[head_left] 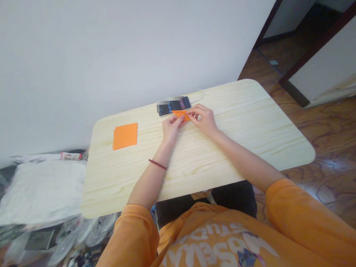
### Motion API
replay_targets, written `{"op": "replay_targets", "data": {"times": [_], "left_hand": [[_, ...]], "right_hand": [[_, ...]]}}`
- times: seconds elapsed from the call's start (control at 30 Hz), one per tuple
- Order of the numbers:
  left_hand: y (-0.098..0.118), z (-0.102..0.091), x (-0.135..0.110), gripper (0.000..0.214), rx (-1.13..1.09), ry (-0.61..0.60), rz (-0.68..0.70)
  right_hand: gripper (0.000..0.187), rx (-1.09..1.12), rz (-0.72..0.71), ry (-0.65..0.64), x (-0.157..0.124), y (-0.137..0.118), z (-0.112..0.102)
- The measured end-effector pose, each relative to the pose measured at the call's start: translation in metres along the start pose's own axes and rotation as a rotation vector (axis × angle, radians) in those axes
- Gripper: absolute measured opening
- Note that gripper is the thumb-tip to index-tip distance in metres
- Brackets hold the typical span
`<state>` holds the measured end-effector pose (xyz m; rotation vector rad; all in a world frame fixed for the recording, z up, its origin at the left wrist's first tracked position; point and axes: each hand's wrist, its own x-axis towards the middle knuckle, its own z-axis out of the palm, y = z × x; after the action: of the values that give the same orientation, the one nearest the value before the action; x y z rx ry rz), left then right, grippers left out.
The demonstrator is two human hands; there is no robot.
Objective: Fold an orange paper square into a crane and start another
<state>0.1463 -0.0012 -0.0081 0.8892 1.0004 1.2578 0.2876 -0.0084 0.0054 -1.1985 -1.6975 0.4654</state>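
Between my two hands is a small folded piece of orange paper [181,114], held just above the table near its far side. My left hand [172,127] pinches its left and lower part, thumb on top. With thumb and fingertips, my right hand [202,117] grips the right end. Fingers cover part of the paper, so its full folded shape is hidden. Directly behind it lies a phone [174,106] with a lit screen. A stack of square orange paper [125,136] rests on the table to the left.
The pale wood table [226,155] has rounded corners and stands against a white wall [103,54]. A white cable [200,94] runs from the phone. Left of the table are a white cloth-like bundle [47,186] and plastic bags. A doorway opens at right.
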Motion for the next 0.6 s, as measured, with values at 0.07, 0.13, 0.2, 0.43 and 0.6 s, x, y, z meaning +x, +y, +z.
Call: {"op": "replay_targets", "data": {"times": [0.07, 0.13, 0.2, 0.43, 0.6], "left_hand": [[0.0003, -0.0009, 0.0005, 0.025, -0.005, -0.006, -0.007], [0.0005, -0.0016, 0.0012, 0.024, -0.017, -0.008, -0.012], [0.0008, -0.0019, 0.0019, 0.024, -0.022, 0.006, -0.015], [0.0023, -0.0014, 0.0013, 0.027, -0.007, -0.003, 0.001], [0.0031, -0.0008, 0.0000, 0.029, -0.014, 0.001, 0.026]], "right_hand": [[0.012, 0.043, 0.018, 0.004, 0.0003, 0.0003, -0.0003], [0.012, 0.089, 0.033, 0.003, 0.0005, 0.0007, -0.0004], [0.014, 0.142, 0.068, -0.008, 0.0009, 0.0010, -0.0005], [0.032, 0.426, 0.366, -0.038, 0.0069, 0.0013, -0.0034], [0.035, 0.607, 0.511, -0.101, 0.0076, 0.0055, -0.0047]]}}
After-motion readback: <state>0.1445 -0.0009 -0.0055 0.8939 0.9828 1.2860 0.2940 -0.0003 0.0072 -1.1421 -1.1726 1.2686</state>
